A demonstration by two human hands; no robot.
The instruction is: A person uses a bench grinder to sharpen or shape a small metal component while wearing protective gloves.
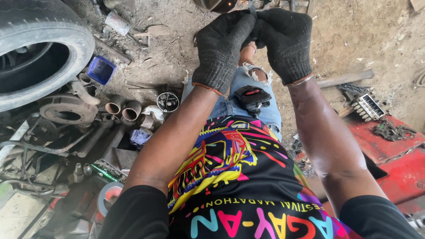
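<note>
Up near the top of the view, the left hand (220, 48) and the right hand (284, 43), both in dark knit gloves, meet with fingertips pinched together around a small dark part (252, 9), of which only a thin sliver shows above the fingers; what kind of part it is cannot be told. Both hands are clenched on it, thumbs and forefingers pressed close, directly above the person's knee in torn blue jeans (248, 77). Just below the hands, on the thigh, sits a small black device with a red stripe (252, 96). Left of the hands, on the dirt floor, lies a blue square container (101, 69), and lower left of them a round tin of small parts (168, 102) stands beside two rusty pipe ends (124, 107). Further left of the hands a large tyre (42, 37) rests above a rusty brake disc (66, 109). Right of the hands, a wooden-handled tool (345, 79) lies on the ground, with a grey ribbed metal block (366, 107) just below it at the edge of a red metal panel (389, 150).
</note>
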